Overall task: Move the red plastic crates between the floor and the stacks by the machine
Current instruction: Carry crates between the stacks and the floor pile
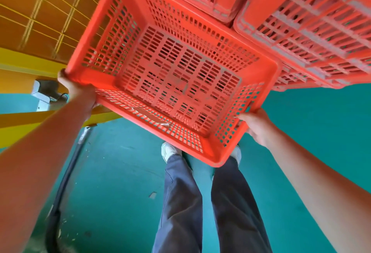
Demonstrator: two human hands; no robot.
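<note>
— Where was the crate (180,72) when you looked?

— Off the floor (120,192), held out in front of the person at a tilt, open side up, so I could see straight down through its slotted bottom. It hung above their white shoes (170,150) and blue trousers (180,202).

— And the hands?

— The left grip (78,90) was closed over the rim at the near left corner, fingers curled round the edge. The right grip (259,128) had the opposite end wall, fingers hooked against the lattice just under the rim. Both arms were stretched forward.

— Anything inside it?

— I saw only the bare grid.

— How close to the stacks?

— Its far side was right up by the other red crates (311,21), which stood just beyond it and to the right. I couldn't tell whether they touched.

— What else was around?

— A yellow mesh guard (40,11) on the left, with a yellow frame (30,60) below it, a small grey box (42,90) beside the left wrist, and a dark hose (66,172) lying along the green floor.
</note>
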